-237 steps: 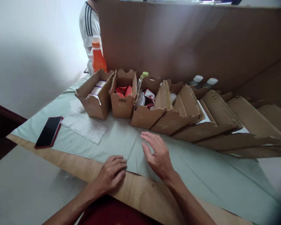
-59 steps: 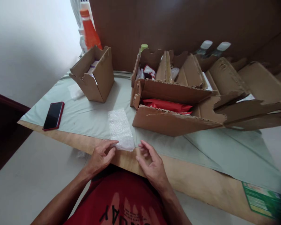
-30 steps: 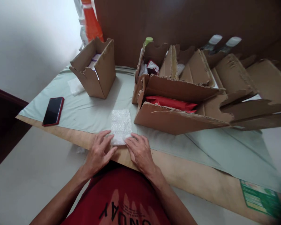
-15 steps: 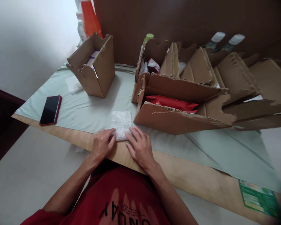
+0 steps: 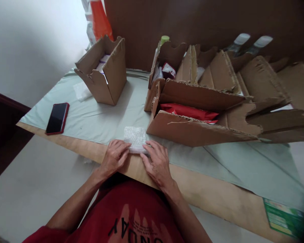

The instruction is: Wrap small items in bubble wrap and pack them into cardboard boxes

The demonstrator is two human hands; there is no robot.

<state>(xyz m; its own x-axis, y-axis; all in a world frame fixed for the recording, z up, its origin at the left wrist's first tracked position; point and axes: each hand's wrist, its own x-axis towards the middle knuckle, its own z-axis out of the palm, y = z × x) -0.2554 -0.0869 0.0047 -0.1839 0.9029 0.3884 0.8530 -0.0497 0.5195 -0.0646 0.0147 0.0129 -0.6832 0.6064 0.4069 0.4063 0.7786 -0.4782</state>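
Note:
A small piece of clear bubble wrap (image 5: 135,137) lies flat on the pale green cloth, close to the table's front edge. Along its near edge runs a thicker, folded-looking strip. At the left near corner, my left hand (image 5: 114,155) grips it with fingers and thumb drawn together. My right hand (image 5: 156,161) holds the right near corner, its fingertips on top and the thumb lower at the edge. Whether anything is wrapped inside cannot be made out.
To the right stand open cardboard boxes (image 5: 205,132), one with a red packet (image 5: 188,111) inside. Another cardboard box (image 5: 114,74) stands at the back left, beside crumpled clear plastic (image 5: 81,91). A phone (image 5: 57,118) lies left; a green printed sheet (image 5: 283,216) lies front right.
The flat part of the bubble wrap looks shorter, its far edge nearer to me. Both hands stay at its near corners, with slightly shifted fingers. The whole view has shifted a little.

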